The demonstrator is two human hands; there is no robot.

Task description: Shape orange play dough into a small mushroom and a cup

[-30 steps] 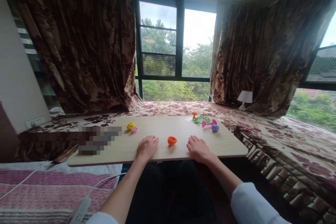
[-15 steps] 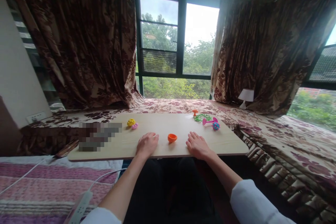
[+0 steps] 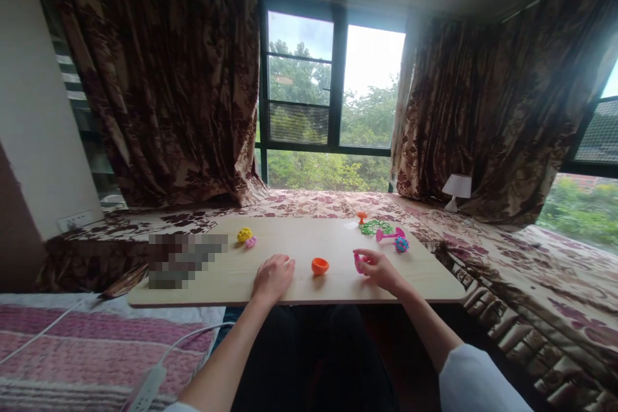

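Note:
Between the thumb and fingers of my right hand [image 3: 381, 271] is a small pink object [image 3: 358, 263], mostly covered by the fingers, so its kind cannot be made out. My left hand [image 3: 273, 278] lies palm down on the light wooden table [image 3: 217, 280], fingers stretched out and holding nothing. An orange cup-shaped piece [image 3: 319, 266] stands on the table between my two hands, touched by neither.
Yellow [image 3: 244, 234] and light pink knobbly pieces [image 3: 250, 243] sit at the left. Back right are an orange mushroom-shaped piece [image 3: 362, 217], green chain [image 3: 374, 227], magenta dumbbell-shaped piece [image 3: 389, 234] and blue-pink knobbly ball [image 3: 402, 244]. A blurred patch [image 3: 183, 261] covers the table's left end.
My right hand has lifted from lying flat, and its fingers have closed on the pink object, which was not visible before. My left hand stays in place. The view has tilted up slightly.

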